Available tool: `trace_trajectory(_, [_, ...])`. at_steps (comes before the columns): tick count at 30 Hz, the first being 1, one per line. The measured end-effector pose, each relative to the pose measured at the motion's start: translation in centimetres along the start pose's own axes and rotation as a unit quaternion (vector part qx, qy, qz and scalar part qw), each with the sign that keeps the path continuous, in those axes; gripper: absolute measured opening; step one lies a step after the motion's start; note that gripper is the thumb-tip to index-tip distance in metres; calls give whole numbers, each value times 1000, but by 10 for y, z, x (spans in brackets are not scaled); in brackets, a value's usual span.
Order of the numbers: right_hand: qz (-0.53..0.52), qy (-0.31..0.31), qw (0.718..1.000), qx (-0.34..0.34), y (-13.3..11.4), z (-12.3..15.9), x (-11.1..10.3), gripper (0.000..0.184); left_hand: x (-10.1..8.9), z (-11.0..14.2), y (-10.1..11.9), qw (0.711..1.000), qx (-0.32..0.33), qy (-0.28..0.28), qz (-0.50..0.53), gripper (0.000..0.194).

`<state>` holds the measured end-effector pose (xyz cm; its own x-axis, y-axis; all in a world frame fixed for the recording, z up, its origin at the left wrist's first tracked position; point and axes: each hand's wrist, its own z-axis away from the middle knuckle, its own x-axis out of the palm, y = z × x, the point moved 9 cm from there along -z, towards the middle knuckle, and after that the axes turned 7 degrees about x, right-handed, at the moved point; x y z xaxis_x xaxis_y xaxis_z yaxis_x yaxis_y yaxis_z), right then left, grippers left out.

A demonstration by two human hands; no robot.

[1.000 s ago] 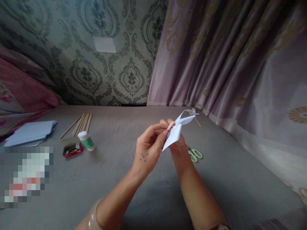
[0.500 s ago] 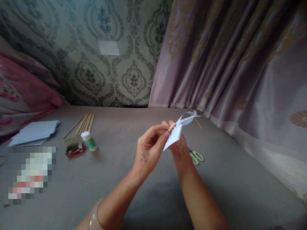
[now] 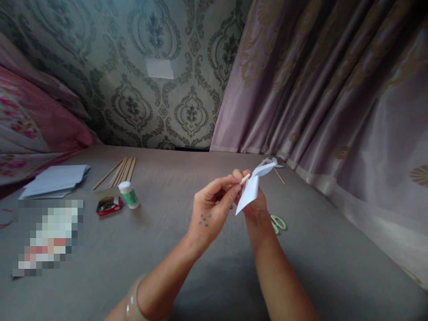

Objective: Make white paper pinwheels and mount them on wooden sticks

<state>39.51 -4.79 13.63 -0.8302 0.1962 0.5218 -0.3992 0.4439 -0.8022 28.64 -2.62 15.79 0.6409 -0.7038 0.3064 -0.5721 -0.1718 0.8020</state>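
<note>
My left hand point(image 3: 212, 205) is closed, thumb and fingertips pinching near the end of a pale wooden stick point(image 3: 245, 179). Against that stick sits a folded white paper pinwheel point(image 3: 249, 196), its blades curling outward. Behind the paper, my right hand point(image 3: 259, 206) is closed around the pinwheel; most of its fingers are hidden by the paper and my left hand. Both hands are together above the grey-covered surface. Partly covered by my right forearm, light green scissors point(image 3: 278, 223) lie just beyond it.
Farther back rests another paper pinwheel point(image 3: 277, 162) on a stick. To the left are several wooden sticks point(image 3: 123, 171), a white-and-green bottle point(image 3: 129, 195), a small red box point(image 3: 109, 205), a stack of white paper point(image 3: 55, 180) and a blurred item point(image 3: 50, 240). A curtain point(image 3: 317, 102) hangs at right.
The view has shifted slightly, so the table objects appear a little farther right. My hands hold the same grip, with the pinwheel turned slightly.
</note>
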Motion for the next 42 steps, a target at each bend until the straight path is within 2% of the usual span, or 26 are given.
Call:
trace_trajectory(7, [-9,-5,1000,-28,-6,1,2,33,0,1,-1,1000,9,-6,-18,12])
trace_trajectory(14, [-14,-27,998,-55,-11,2,7,26,0,1,0,999,17,-11,-27,12])
trace_trajectory(21, [24,-1,998,-64,-14,2,5,28,0,1,2,999,23,-14,-38,11])
trace_trajectory(32, [17,-50,995,-84,-13,4,5,20,6,3,1,999,11,-43,-25,13])
trace_trajectory(36, [82,-16,995,-56,-8,2,-1,23,4,1,-4,999,-29,-15,23,14])
trace_trajectory(40, [130,30,991,-7,-5,-2,-11,51,-10,-7,-17,991,-77,39,97,17])
trace_trajectory(42, [150,41,988,17,-1,-4,-14,55,-23,-13,-24,985,-87,74,129,14])
